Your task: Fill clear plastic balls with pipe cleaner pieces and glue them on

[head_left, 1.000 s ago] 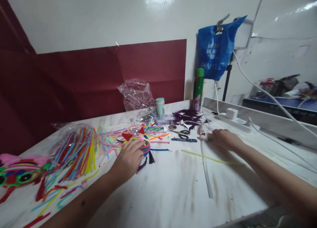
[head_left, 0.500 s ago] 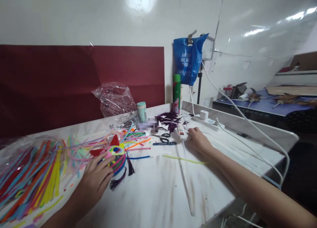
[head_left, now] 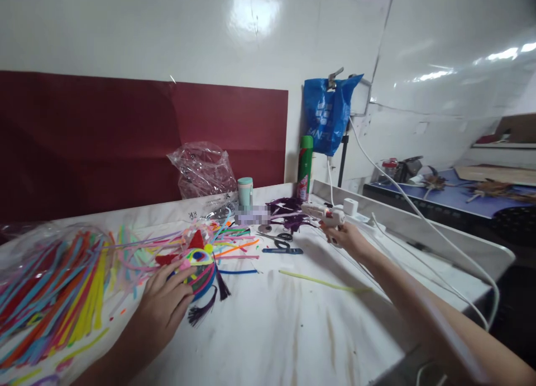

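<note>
My left hand (head_left: 165,294) lies over a round, colorful pipe-cleaner craft (head_left: 206,267), its fingers curled onto the near-left side and holding it to the table. The craft has red pointed pieces, an eye-like yellow and blue patch, and two dark purple tassels (head_left: 221,280) on its right. Off the table at the right, my right hand (head_left: 341,238) grips a white hot glue gun (head_left: 324,213) by its handle, the nozzle pointing left. Beneath and left of the gun are black scissors (head_left: 276,238) and a dark blue cutter knife (head_left: 282,251).
Loose pipe cleaners (head_left: 79,285) pile up at the left. A yellow-green pipe cleaner (head_left: 322,281) lies mid-table. Along the back stand a mint cup (head_left: 245,191), purple scraps (head_left: 288,210) and a green spray can (head_left: 305,165). A white cable (head_left: 419,201) loops at the right beside a power strip.
My right hand has picked up the glue gun, which stood upright on the table, and turned it sideways. My left hand stays on the craft. The view has shifted slightly.
</note>
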A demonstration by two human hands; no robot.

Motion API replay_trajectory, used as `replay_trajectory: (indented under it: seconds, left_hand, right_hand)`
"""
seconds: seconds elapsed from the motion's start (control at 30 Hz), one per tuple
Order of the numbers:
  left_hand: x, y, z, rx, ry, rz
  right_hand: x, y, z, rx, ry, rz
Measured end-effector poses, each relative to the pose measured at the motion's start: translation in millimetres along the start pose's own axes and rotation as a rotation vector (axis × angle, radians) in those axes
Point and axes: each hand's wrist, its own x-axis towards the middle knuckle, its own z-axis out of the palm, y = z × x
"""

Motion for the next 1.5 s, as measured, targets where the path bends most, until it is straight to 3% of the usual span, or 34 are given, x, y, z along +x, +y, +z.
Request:
replay_trajectory:
  seconds: [0.13, 0.27, 0.4, 0.5, 0.7, 0.8, 0.87, 0.97, 1.1, 1.23, 1.4, 1.5]
  left_hand:
    - [24, 19, -5.6, -0.016, 0.039, 0.015]
    - [51, 52, -6.1, -0.115, 0.077, 0.074]
    - [53, 72, -5.5, -0.242, 0.052, 0.118]
    - [40, 63, -7.0, -0.246, 0.035, 0.07]
    - [17, 11, -18.7, -0.165, 0.12, -0.107]
    - [8, -8, -24.3, -0.161, 0.156, -0.162]
    - [2, -15, -24.2, -0.181, 0.106, -0.161]
    - [-5, -19, -17.8, -0.203, 0.001, -0.119]
    - [-10, -11, -7.8, -0.189, -0.039, -0.084]
    - [-15, 3, -1.6, -0.12, -0.02, -0.015]
    - [-21, 13, 6.2, -0.051, 0.045, 0.089]
    - [-21, 14, 7.2, -0.039, 0.049, 0.077]
  right_hand:
    - [-9, -5, 7, 0.15, -0.09, 0.042]
    - [-15, -6, 18, 0.312, -0.136, 0.111]
    - [-24, -13, 25, 0.451, -0.207, 0.151]
    - [-34, -23, 29, 0.547, -0.289, 0.159]
    - [-49, -45, 51, 0.737, -0.484, 0.166]
    - [-59, -59, 70, 0.746, -0.443, 0.197]
    - [-68, -69, 83, 0.75, -0.352, 0.278]
    - [-85, -83, 101, 0.642, -0.317, 0.327]
    - [-104, -100, 117, 0.28, -0.519, 0.106]
    - [-115, -109, 130, 0.011, -0.558, 0.016]
    - [-124, -107, 136, -0.092, -0.553, -0.115]
    - [-127, -100, 136, -0.115, -0.557, -0.085]
